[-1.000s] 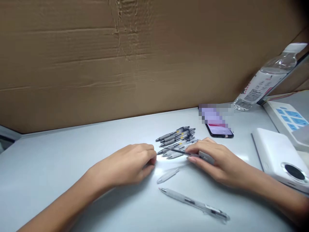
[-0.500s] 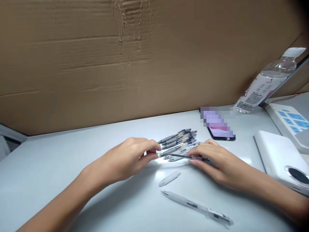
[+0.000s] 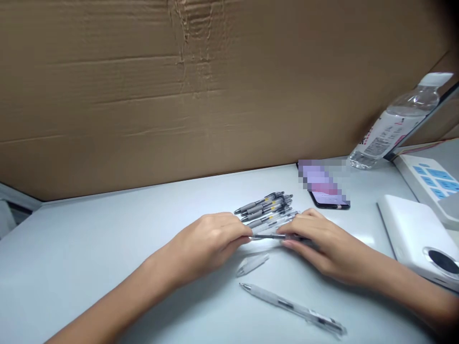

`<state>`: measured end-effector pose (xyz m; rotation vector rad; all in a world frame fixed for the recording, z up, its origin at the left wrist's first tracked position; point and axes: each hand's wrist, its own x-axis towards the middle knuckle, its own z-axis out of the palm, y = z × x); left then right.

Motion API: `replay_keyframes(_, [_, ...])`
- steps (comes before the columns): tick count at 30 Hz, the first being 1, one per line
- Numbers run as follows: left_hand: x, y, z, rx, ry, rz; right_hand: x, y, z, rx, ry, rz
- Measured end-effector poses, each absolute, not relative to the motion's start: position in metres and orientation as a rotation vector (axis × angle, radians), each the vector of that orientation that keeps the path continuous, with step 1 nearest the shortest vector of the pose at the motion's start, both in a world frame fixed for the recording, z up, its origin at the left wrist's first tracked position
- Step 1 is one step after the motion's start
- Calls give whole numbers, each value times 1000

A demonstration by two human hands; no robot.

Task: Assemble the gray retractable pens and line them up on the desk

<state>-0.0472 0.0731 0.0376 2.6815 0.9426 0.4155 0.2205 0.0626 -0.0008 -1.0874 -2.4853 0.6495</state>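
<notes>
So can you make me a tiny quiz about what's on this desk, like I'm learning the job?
1. What thin thing do the left hand and right hand have between them?
2. True or false: the water bottle is tilted, not upright.
3. Which lies closest to the camera? A) the phone B) the lone grey-clear pen C) the white block

Key:
1. A thin dark pen refill
2. True
3. B
</notes>
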Motion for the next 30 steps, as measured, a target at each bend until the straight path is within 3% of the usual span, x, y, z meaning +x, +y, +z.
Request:
replay_keyframes(4, [-49, 74, 42, 2495, 1143, 513, 222, 61, -1, -1134, -2438, 662])
replay_keyframes(10, [-37, 64, 39, 2386, 1297, 98, 225, 63, -2, -1202, -2394, 632])
replay_keyframes(17, [-33, 62, 29, 2417, 1219, -41, 228, 66, -2, -1185, -2422, 561])
replay_keyframes(30, [-58, 79, 54, 2306, 1463, 44, 231, 69, 1, -1234, -2454, 549])
